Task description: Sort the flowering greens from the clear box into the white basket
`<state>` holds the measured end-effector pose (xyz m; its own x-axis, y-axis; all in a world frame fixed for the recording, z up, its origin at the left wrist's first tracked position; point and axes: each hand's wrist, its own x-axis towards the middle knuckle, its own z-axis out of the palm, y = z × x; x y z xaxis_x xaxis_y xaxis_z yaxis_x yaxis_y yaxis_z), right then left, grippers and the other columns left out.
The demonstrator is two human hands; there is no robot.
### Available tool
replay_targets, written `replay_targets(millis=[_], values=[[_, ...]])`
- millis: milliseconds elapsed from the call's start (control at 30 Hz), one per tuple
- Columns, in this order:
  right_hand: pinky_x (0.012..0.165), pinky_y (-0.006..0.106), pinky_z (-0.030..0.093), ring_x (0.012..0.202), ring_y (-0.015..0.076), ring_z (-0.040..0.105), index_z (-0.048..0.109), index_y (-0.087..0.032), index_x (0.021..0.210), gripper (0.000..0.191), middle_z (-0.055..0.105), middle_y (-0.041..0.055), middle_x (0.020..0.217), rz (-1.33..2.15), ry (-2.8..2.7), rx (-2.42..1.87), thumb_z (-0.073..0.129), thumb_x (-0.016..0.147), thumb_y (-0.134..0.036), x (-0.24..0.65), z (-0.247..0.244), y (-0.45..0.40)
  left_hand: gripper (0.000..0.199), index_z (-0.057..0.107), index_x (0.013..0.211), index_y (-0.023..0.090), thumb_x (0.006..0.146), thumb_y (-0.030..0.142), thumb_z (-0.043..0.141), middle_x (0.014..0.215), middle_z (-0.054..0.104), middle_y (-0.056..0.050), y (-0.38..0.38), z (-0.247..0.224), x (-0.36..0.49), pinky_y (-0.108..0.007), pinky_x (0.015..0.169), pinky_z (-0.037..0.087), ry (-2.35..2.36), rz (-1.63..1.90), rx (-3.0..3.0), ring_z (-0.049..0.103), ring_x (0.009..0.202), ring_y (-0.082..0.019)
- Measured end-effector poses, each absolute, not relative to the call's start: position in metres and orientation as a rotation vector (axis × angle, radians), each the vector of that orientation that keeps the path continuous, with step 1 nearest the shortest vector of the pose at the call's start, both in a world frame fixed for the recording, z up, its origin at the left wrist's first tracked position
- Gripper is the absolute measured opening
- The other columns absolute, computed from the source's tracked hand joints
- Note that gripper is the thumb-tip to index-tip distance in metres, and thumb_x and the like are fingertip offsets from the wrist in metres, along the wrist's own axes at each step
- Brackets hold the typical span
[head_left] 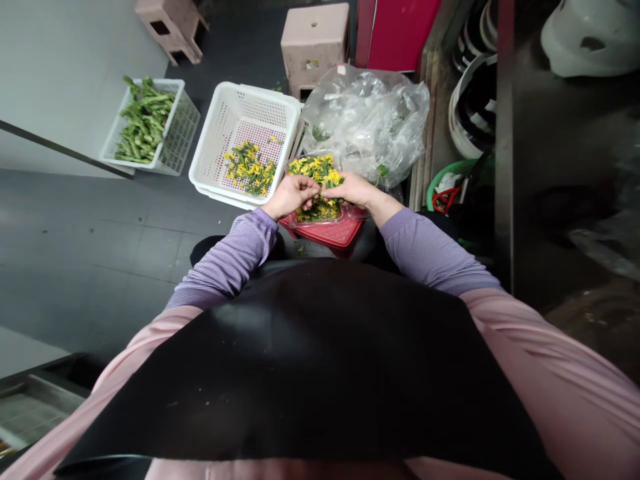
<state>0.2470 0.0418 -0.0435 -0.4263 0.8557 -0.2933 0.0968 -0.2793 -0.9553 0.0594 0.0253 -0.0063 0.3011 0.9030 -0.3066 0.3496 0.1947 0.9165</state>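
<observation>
My left hand (pixel 294 193) is closed in a pinch, its fingertips close to those of the other hand. My right hand (pixel 353 189) is closed on a small green vegetable with a yellow blossom (pixel 331 183), which looks like a baby cucumber. Both hands are just above a clear plastic container (pixel 342 215) full of the same yellow-blossomed vegetables (pixel 314 212). It rests on a red stool (pixel 327 233) between my knees. Left of it, a white perforated basket (pixel 210 143) holds more of them (pixel 250 168) scattered on its bottom. What my left fingertips pinch is too small to make out.
A crumpled clear plastic bag (pixel 370 123) lies beyond the container. Further left stands a white basket (pixel 173 150) of thick green stems (pixel 145 123). Pale pink stools (pixel 315 40) stand behind. At right are a green tub (pixel 435 183) and a metal table edge (pixel 505 147).
</observation>
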Motion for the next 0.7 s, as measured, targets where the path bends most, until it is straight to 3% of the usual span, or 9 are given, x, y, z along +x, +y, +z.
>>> replay_targets(millis=[167, 333, 500, 567, 700], values=[[0.063, 0.029, 0.052, 0.067, 0.0146, 0.058, 0.067, -0.016, 0.086, 0.020, 0.066, 0.0029, 0.074, 1.835, -1.347, -1.203, 0.080, 0.070, -0.015, 0.249, -0.037, 0.042, 0.011, 0.067, 0.083, 0.011, 0.087, 0.009, 0.057, 0.066, 0.066, -0.003, 0.032, -0.025, 0.051, -0.024, 0.059, 0.050, 1.340, 0.453, 1.548, 0.057, 0.051, -0.009], [0.044, 0.023, 0.037, 0.052, 0.0087, 0.042, 0.066, -0.015, 0.095, 0.020, 0.061, 0.0017, 0.072, 1.886, -1.049, -1.226, 0.075, 0.078, -0.019, 0.254, -0.030, 0.049, 0.025, 0.076, 0.087, 0.012, 0.074, 0.001, 0.057, 0.096, 0.072, -0.012, 0.036, -0.051, 0.043, -0.032, 0.089, 0.050, 1.333, -0.049, 2.195, 0.068, 0.090, -0.021], [0.041, 0.021, 0.030, 0.049, 0.0063, 0.036, 0.060, -0.016, 0.086, 0.020, 0.057, -0.0003, 0.068, 1.938, -0.916, -1.250, 0.078, 0.078, -0.019, 0.252, -0.031, 0.050, 0.026, 0.079, 0.092, 0.011, 0.081, 0.012, 0.056, 0.110, 0.070, -0.021, 0.030, -0.066, 0.055, -0.045, 0.100, 0.042, 1.224, -0.385, 2.579, 0.060, 0.117, -0.034], [0.042, 0.021, 0.029, 0.048, 0.0063, 0.036, 0.058, -0.016, 0.085, 0.020, 0.056, -0.0010, 0.067, 1.930, -0.915, -1.270, 0.077, 0.078, -0.019, 0.251, -0.033, 0.050, 0.025, 0.080, 0.092, 0.011, 0.080, 0.013, 0.058, 0.108, 0.070, -0.021, 0.033, -0.072, 0.059, -0.046, 0.099, 0.042, 1.243, -0.408, 2.599, 0.061, 0.116, -0.035], [0.043, 0.021, 0.027, 0.049, 0.0068, 0.037, 0.059, -0.016, 0.084, 0.017, 0.059, 0.0002, 0.070, 1.850, -0.988, -1.356, 0.074, 0.077, -0.015, 0.251, -0.035, 0.050, 0.016, 0.080, 0.083, 0.015, 0.071, 0.018, 0.070, 0.095, 0.071, -0.012, 0.048, -0.077, 0.054, -0.034, 0.084, 0.047, 1.294, -0.224, 2.432, 0.067, 0.096, -0.026]])
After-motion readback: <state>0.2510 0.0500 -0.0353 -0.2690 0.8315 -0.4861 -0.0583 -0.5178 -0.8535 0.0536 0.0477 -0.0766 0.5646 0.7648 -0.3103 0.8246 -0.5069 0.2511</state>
